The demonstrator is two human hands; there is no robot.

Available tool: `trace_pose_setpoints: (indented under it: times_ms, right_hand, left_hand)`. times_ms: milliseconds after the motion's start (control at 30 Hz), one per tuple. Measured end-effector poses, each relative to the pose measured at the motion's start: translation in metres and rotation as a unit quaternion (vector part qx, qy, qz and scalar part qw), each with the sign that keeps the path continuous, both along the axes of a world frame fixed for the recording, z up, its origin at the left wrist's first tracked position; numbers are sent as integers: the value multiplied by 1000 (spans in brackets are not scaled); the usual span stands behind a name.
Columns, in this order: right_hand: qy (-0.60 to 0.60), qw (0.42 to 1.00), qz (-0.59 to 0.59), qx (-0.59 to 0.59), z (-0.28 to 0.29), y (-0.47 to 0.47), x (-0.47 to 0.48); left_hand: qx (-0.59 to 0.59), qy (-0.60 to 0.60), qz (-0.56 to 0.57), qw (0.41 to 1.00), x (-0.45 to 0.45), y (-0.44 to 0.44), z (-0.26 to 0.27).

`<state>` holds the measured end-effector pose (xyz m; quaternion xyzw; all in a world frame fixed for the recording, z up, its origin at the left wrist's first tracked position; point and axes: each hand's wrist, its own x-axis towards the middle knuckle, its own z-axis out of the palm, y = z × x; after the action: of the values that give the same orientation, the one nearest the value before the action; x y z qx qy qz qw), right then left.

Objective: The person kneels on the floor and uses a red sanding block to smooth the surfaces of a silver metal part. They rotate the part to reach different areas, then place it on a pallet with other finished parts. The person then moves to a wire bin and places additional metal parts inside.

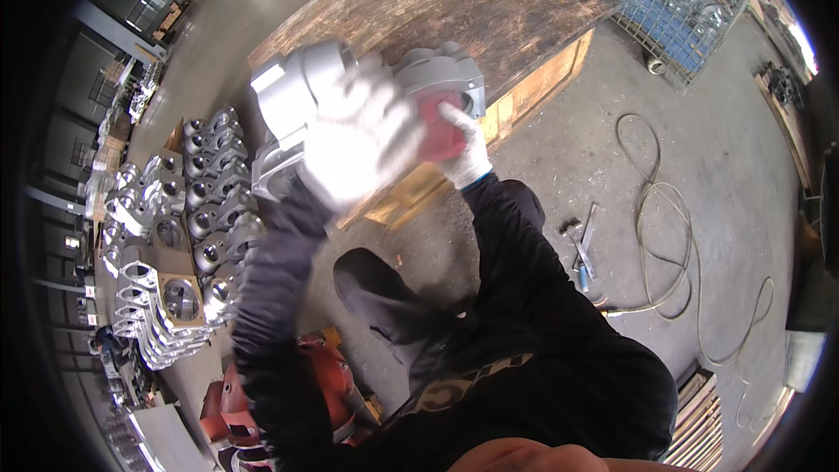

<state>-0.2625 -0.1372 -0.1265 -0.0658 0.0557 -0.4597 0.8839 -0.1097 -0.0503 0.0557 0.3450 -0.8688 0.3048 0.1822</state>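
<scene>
My left hand (357,134), in a white glove, is blurred by motion and overlaps large silvery metal castings (298,88). Whether it grips anything is hard to see. My right hand (467,151), also gloved in white, has its thumb laid over a flat red piece (438,124); its other fingers are hidden behind. This red piece is in front of a grey metal casting (439,72) with a round hole, at the near edge of a wooden table (524,19). Whether the two touch is unclear.
Rows of metal castings (213,210) stand on the left, with red metal housings (288,387) at lower left. A hammer (570,226) and a blue-handled tool (583,269) lie on the floor beside a looped hose (685,236). A wire cage (655,33) holds parts at upper right.
</scene>
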Motion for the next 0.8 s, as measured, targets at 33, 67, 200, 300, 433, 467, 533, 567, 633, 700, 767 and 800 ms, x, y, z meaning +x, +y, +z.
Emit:
trace_pose_setpoints:
  times_ms: [33, 67, 200, 300, 433, 467, 533, 567, 633, 700, 767, 800]
  right_hand:
    - [11, 1000, 2, 10, -1, 3, -1]
    - [46, 999, -10, 8, -3, 7, -6]
    - [138, 990, 12, -36, -12, 11, -25]
    - [182, 979, -14, -92, -19, 21, -38]
    - [579, 724, -317, -199, 8, 23, -55]
    - [648, 611, -420, -174, 21, 18, -57]
    - [647, 600, -443, -161, 55, -9, -69]
    - [650, 536, -480, -243, 69, -31, -67]
    - [676, 436, -468, -366, 89, -77, -54]
    - [751, 375, -334, -429, 83, -101, -36]
    - [782, 339, -167, -495, 71, -123, -23]
    - [782, 340, -180, -491, 64, -132, -21]
  left_hand:
    - [11, 94, 31, 995, -11, 17, -25]
    - [30, 204, 75, 976, -24, 28, -55]
    - [268, 680, 192, 655, -57, 15, -178]
    - [438, 840, -46, 318, -65, -13, -220]
    - [416, 887, -86, 178, -82, -33, -217]
    - [395, 906, -67, 134, -84, -36, -212]
    - [334, 924, -161, 94, -80, -46, -201]
    - [325, 902, -267, 98, -76, -51, -197]
    - [321, 910, -259, 44, -71, -62, -191]
    - [333, 906, -262, 2, -72, -71, -189]
    - [317, 918, -230, 65, -80, -83, -187]
    - [294, 929, -202, 101, -86, -88, -187]
